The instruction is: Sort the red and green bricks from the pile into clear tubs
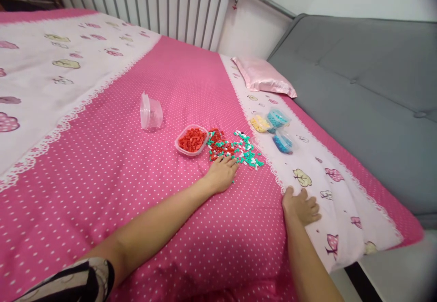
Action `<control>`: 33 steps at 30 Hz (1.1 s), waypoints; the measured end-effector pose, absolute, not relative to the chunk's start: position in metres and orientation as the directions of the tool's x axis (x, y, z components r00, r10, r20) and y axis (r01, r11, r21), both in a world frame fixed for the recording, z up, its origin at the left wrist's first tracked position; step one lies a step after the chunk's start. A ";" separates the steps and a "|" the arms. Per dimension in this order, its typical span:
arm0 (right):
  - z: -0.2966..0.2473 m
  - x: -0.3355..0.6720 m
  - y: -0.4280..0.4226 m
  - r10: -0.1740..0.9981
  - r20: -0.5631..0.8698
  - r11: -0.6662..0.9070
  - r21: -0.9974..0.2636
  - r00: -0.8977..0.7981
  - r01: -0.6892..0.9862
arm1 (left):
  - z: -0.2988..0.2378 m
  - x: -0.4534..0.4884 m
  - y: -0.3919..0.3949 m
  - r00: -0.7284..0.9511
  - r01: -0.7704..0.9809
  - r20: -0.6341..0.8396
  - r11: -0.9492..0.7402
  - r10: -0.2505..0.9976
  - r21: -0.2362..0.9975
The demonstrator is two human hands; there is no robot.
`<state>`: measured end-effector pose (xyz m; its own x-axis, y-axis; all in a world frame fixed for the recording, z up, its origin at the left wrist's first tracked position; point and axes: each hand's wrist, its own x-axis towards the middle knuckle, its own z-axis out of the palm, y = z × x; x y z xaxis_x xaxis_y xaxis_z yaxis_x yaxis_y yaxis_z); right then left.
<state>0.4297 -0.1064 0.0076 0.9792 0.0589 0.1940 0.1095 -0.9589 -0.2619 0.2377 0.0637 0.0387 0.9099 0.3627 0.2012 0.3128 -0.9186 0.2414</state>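
Note:
My left hand (221, 173) lies palm down on the pink dotted bed sheet (136, 179), its fingertips touching the near edge of a loose pile of red, green and white small pieces (235, 147). Left of the pile stands a clear tub of red pieces (192, 140). My right hand (302, 206) rests flat on the sheet's white patterned border, fingers spread, holding nothing. Farther back are three small tubs: yellow pieces (260, 123), light blue pieces (277, 118) and darker blue pieces (283, 142).
An empty clear tub (150, 111) lies tipped on its side to the left. A pink satin pillow (262, 76) sits at the bed's far right. A grey sofa (368, 93) runs along the right, and a white radiator (164, 6) stands behind.

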 end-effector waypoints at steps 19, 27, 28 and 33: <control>0.009 0.428 -0.106 0.060 0.214 -0.956 -0.269 0.975 0.118 | 0.053 0.235 0.064 0.839 0.418 0.226 -0.852 0.496 0.315; 0.007 0.430 -0.106 0.060 0.213 -0.957 -0.264 0.975 0.117 | 0.052 0.235 0.075 0.719 0.557 0.230 -0.742 0.656 0.374; 0.007 0.430 -0.106 0.058 0.213 -0.958 -0.264 0.975 0.115 | 0.050 0.235 0.077 0.705 0.572 0.227 -0.728 0.672 0.378; 0.006 0.430 -0.107 0.054 0.209 -0.957 -0.269 0.976 0.110 | 0.046 0.237 0.081 0.684 0.587 0.232 -0.710 0.692 0.388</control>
